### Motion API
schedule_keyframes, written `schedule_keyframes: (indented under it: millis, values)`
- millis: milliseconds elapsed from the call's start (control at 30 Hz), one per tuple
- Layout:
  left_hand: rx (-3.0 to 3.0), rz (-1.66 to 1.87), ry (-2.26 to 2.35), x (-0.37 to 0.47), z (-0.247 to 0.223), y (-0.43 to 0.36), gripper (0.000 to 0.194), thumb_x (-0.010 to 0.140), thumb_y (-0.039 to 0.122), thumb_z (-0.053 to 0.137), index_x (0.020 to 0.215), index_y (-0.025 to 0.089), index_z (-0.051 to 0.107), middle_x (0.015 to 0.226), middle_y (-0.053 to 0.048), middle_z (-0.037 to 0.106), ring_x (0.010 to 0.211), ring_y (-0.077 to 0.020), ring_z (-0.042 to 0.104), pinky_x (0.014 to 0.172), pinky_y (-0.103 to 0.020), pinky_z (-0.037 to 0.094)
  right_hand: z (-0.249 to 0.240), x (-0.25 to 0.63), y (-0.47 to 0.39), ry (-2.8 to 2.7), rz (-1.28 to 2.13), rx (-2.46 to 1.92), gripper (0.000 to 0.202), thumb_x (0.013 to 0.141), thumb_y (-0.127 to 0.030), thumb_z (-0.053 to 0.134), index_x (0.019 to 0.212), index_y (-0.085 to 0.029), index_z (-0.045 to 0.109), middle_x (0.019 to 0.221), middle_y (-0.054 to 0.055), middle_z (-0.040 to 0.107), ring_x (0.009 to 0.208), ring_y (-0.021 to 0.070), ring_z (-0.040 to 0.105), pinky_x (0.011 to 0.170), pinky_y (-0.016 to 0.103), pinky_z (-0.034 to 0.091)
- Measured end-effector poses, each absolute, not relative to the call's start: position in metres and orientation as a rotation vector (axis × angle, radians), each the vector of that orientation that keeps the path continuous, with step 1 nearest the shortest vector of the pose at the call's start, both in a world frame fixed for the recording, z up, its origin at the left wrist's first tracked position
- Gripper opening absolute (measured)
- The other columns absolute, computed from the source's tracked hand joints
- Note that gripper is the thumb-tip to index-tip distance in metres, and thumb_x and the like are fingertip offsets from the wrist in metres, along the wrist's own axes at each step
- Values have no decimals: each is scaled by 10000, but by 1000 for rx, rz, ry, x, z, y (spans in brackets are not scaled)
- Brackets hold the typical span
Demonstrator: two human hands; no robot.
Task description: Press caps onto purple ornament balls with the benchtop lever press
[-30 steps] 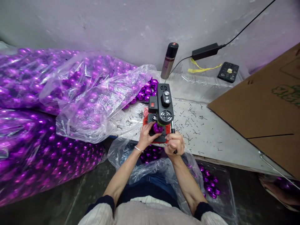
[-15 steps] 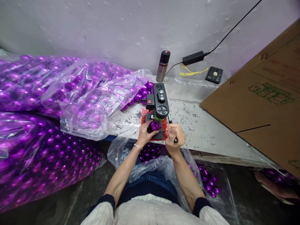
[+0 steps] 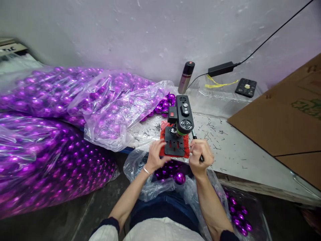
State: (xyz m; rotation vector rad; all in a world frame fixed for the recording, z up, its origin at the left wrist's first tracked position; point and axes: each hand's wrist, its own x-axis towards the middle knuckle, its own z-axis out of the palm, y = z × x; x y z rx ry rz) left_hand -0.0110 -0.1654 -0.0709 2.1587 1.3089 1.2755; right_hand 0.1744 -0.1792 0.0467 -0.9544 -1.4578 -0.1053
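A small black bench drill press (image 3: 185, 115) stands on a red sheet (image 3: 187, 147) at the table's front edge. Its slotted black base plate (image 3: 173, 147) is bare. My right hand (image 3: 201, 154) is wrapped round the machine's black-gripped lever (image 3: 201, 158). Beside the left edge of the base, my left hand (image 3: 157, 155) is open, fingers apart, holding nothing. A shiny purple ball (image 3: 180, 178) is just below the table edge, over a clear plastic bag (image 3: 160, 187) in front of my lap with more purple balls inside.
Big clear bags of purple balls (image 3: 50, 150) fill the left side. Loose purple balls (image 3: 165, 105) lie behind the machine. A spray can (image 3: 186, 77), a power adapter (image 3: 220, 69) and a black scale-like device (image 3: 246, 87) stand at the back. A cardboard box (image 3: 281, 124) is at right; dark shavings litter the table.
My left hand has let go of the purple ball and drawn back from the base plate. A purple ball is now below the table edge. My right hand stays on the lever; the view has shifted left.
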Motion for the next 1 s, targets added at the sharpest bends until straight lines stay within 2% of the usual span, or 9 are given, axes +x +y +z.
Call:
schedule_keyframes:
  millis: [67,167,300,433,533,633,767,867,1000]
  values:
    - [1930,1347,1677,-27,-55,-125,517,959,541,585,1302,157,621,1434,-228,592,1381,-356,541,1184,-550,377,46,174,-179,-1464,-110,-944,302,955,-109,498,676,-224,518,651,-8,593,651,145,611,603,301,450]
    - [1650,1308,2033,-49,-32,-62,514,960,424,595,1352,92,580,1413,-278,588,1406,-399,506,1170,-548,381,45,175,-179,-1473,-104,-941,295,942,-93,504,676,-221,522,663,-8,604,656,142,616,610,298,454]
    - [1665,1021,2062,-64,-18,-13,507,876,325,705,1311,83,609,1246,-264,691,1290,-448,597,1105,-553,433,44,175,-180,-1478,-106,-940,294,937,-87,505,676,-222,519,660,-12,599,660,145,621,620,301,460]
    - [1613,1014,1975,-68,-14,-7,427,831,255,734,1223,104,656,1222,-225,712,1263,-423,618,1109,-521,439,44,175,-180,-1484,-112,-939,291,941,-87,502,685,-223,526,657,-12,593,661,145,620,619,300,457]
    - [1390,1138,1801,-72,-12,-24,415,825,338,770,1175,139,670,1171,-154,732,1176,-344,669,1038,-442,504,45,176,-180,-1488,-103,-926,290,941,-84,504,685,-219,529,655,-10,600,664,146,627,622,297,456]
    - [1063,1331,1424,-74,-12,-54,581,785,428,816,1271,189,604,1162,-91,724,1000,-223,714,835,-314,570,47,176,-180,-1489,-105,-915,287,938,-84,509,687,-219,528,645,-16,594,656,145,626,616,294,456]
    - [759,1352,1057,-59,-18,-102,677,686,528,888,1217,226,597,1101,-49,720,807,-135,707,637,-206,535,53,174,-178,-1463,-101,-922,288,946,-91,504,689,-219,516,627,-26,570,648,137,611,602,282,437]
    - [755,1295,1015,-38,-24,-127,664,723,603,844,1221,227,619,1143,-58,709,868,-148,708,670,-214,562,61,174,-176,-1463,-96,-940,291,961,-105,494,693,-217,515,650,-16,586,638,128,590,600,282,423]
    - [981,1200,1060,-9,-31,-138,705,794,593,788,1364,239,570,1383,-92,626,1165,-244,672,893,-331,606,71,177,-174,-1497,-86,-964,298,975,-127,487,691,-216,512,660,-13,588,636,120,574,600,280,414]
